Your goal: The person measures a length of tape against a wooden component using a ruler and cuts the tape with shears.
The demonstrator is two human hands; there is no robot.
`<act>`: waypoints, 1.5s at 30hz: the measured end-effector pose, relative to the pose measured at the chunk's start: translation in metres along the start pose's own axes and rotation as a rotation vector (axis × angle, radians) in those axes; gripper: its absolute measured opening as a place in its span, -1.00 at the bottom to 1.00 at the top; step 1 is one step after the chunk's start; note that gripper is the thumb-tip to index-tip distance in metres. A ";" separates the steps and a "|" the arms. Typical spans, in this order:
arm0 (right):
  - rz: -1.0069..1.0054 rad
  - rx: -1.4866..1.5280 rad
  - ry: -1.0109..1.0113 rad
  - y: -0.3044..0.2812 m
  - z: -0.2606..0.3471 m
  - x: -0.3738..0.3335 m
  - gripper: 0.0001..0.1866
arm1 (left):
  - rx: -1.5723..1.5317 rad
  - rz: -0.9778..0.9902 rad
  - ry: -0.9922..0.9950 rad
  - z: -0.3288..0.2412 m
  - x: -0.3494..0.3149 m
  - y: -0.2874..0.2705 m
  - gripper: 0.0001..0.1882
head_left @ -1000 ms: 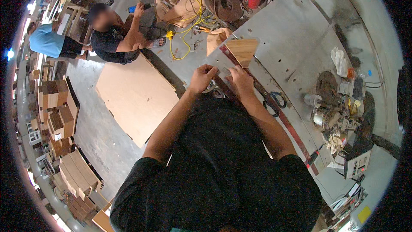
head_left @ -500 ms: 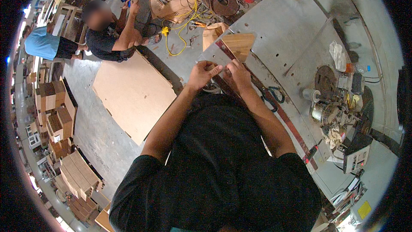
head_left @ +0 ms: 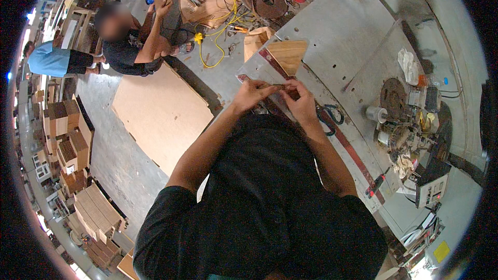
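Note:
My left hand (head_left: 252,95) and my right hand (head_left: 300,100) meet over the near edge of a grey metal table (head_left: 337,36). Their fingertips are pinched together around a small, thin, dark piece (head_left: 280,87), too small to name. Just beyond my fingers, a flat angular piece of wood (head_left: 289,56) lies on the table beside a dark red strip (head_left: 353,156) along its edge. To the right of my right hand rests a dark looped tool (head_left: 332,115), possibly scissors.
Right of me stand a dirty motor-like machine (head_left: 397,137), a white rag (head_left: 408,66) and a plastic bottle (head_left: 433,81). A large tan board (head_left: 161,111) lies on the left. Beyond it a person (head_left: 129,41) holds a blue tool. Yellow cable (head_left: 236,8) coils ahead.
Both hands have drawn slightly nearer to my body, uncovering more of the wood piece and red strip. The co-worker's raised hand has shifted a little.

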State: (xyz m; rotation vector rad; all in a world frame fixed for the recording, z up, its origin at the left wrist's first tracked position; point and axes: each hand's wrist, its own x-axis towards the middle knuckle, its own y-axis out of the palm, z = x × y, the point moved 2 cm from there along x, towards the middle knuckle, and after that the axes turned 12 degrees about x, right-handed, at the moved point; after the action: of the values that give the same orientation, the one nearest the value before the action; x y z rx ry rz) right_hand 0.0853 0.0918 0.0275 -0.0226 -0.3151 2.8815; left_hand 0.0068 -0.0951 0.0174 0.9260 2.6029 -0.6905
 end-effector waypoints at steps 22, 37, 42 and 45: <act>-0.053 0.141 0.622 -0.039 -0.057 0.049 -0.71 | 0.104 -0.049 -0.237 -0.016 0.040 0.034 -0.59; -0.056 0.010 0.540 -0.037 -0.070 0.051 -0.75 | 0.075 -0.072 -0.259 -0.016 0.038 0.036 -0.58; -0.068 -0.013 0.484 -0.041 -0.084 0.049 -0.71 | 0.009 -0.097 -0.215 -0.011 0.039 0.040 -0.59; -0.045 -0.091 0.415 -0.035 -0.064 0.053 -0.66 | 0.052 -0.113 -0.169 0.021 0.046 0.046 -0.57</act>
State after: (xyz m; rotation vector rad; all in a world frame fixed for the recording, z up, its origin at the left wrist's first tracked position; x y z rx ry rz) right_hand 0.0445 0.1511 -0.0266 -0.6098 -0.3567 2.7252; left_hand 0.0046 -0.0516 -0.0348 0.7049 2.5122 -0.8314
